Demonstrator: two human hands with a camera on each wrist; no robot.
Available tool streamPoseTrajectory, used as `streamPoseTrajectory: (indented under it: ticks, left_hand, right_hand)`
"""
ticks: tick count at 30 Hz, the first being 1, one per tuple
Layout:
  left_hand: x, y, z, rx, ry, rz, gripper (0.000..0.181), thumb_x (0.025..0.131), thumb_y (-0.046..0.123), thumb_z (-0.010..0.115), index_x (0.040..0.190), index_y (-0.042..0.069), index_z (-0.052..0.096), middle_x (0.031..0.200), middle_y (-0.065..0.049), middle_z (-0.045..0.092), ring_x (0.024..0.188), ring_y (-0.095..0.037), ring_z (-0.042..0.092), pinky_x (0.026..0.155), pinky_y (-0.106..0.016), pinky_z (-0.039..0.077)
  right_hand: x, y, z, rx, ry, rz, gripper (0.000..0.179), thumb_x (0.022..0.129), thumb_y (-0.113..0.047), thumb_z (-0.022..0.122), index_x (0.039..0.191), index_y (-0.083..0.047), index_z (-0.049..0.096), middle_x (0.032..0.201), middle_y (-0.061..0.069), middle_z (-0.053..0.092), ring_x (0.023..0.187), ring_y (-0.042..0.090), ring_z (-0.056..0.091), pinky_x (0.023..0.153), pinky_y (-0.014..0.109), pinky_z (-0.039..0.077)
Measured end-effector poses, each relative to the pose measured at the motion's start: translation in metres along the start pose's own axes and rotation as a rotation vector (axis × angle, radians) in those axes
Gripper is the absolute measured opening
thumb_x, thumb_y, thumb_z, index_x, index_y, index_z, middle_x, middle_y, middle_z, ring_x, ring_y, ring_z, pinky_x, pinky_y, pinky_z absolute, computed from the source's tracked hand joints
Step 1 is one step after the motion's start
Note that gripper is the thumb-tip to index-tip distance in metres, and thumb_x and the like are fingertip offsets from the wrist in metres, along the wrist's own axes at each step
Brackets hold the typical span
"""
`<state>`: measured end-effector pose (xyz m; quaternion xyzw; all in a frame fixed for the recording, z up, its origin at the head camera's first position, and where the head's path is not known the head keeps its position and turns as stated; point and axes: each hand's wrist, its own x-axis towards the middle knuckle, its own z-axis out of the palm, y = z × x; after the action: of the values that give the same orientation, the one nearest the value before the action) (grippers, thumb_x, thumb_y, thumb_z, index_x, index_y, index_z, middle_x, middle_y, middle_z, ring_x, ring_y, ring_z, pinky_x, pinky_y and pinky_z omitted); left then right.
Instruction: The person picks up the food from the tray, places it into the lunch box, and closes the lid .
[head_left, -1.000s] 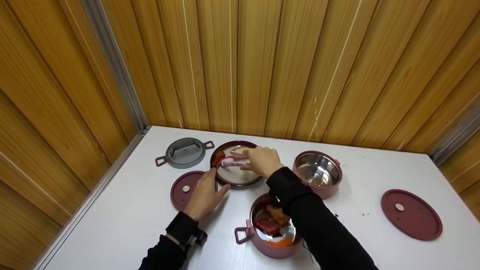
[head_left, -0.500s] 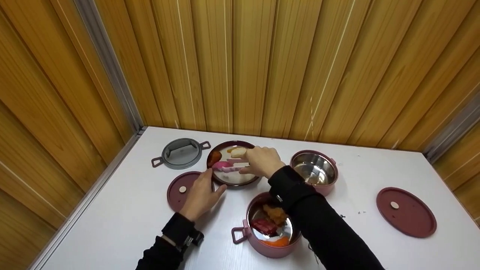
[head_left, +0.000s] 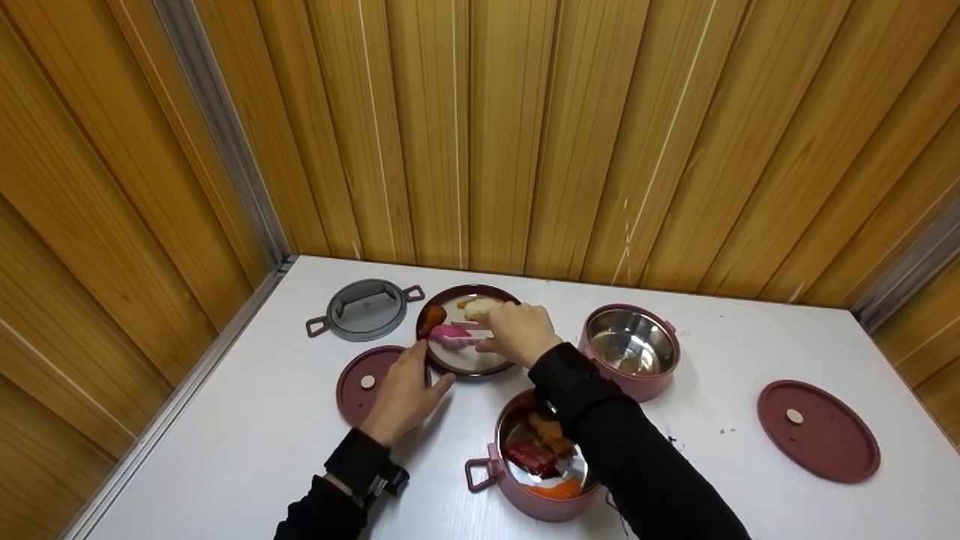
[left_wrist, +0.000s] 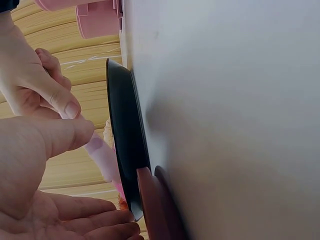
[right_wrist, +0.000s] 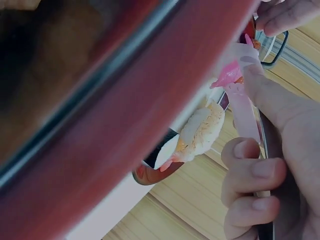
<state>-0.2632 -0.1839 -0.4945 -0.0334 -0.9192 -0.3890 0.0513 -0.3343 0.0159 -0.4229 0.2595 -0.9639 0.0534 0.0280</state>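
Note:
My right hand (head_left: 521, 330) grips a pair of pale pink tongs (right_wrist: 242, 110), its fingers curled round the handle. Their tips reach a bright pink food piece (head_left: 448, 334) on the round, dark-rimmed plate (head_left: 469, 373); whether they clamp it is hard to tell. My left hand (head_left: 405, 397) has its fingers extended, the fingertips at the plate's near-left rim and the thumb apart. Beside the pink piece lies a brown food piece (head_left: 430, 320). Farther back on the plate is a piece like shrimp sushi (right_wrist: 200, 130), partly hidden by my right hand in the head view.
A pink pot (head_left: 547, 510) holding several food pieces stands under my right forearm. Behind it is a second pink pot (head_left: 637, 386) with a bare steel inside. Dark red lids (head_left: 825, 442) lie right and left, and a grey two-handled lid (head_left: 366, 319) lies back left.
The tongs' tips have come down from over the plate onto the pink piece, and the right hand shifted slightly. My left hand stays at the plate's rim.

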Motion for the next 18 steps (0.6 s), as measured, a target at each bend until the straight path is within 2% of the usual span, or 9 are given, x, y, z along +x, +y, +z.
streamPoseTrajectory:
  ticks: [5,12,18]
  left_hand:
    - [-0.0016,0.0015,-0.0010,0.012,-0.001,-0.003,0.079,0.099,0.022,0.083,0.160,-0.011,0.046,0.160,-0.035,0.054,0.149,-0.052,0.055,0.128,-0.062,0.043]
    - [-0.0004,-0.0016,0.0000,0.019,0.000,-0.009,0.080,0.099,0.022,0.081,0.161,-0.012,0.044,0.163,-0.036,0.050,0.151,-0.053,0.052,0.130,-0.062,0.041]
    - [-0.0012,0.0004,0.0006,0.012,-0.004,-0.014,0.080,0.099,0.021,0.081,0.161,-0.013,0.043,0.164,-0.037,0.048,0.153,-0.054,0.050,0.130,-0.063,0.039]
  right_hand:
    - [-0.0001,0.0011,-0.0011,0.014,-0.042,0.027,0.047,0.093,-0.039,0.090,0.136,-0.023,0.080,0.126,0.024,0.080,0.110,0.048,0.078,0.085,0.066,0.066]
    - [-0.0030,0.0004,-0.0052,0.043,-0.084,0.087,0.043,0.094,-0.041,0.089,0.127,-0.015,0.084,0.132,0.018,0.080,0.117,0.046,0.077,0.093,0.064,0.065]
    - [-0.0065,-0.0031,-0.0029,0.056,-0.062,0.099,0.041,0.094,-0.044,0.089,0.121,-0.012,0.085,0.127,0.018,0.081,0.113,0.045,0.078,0.090,0.063,0.066]
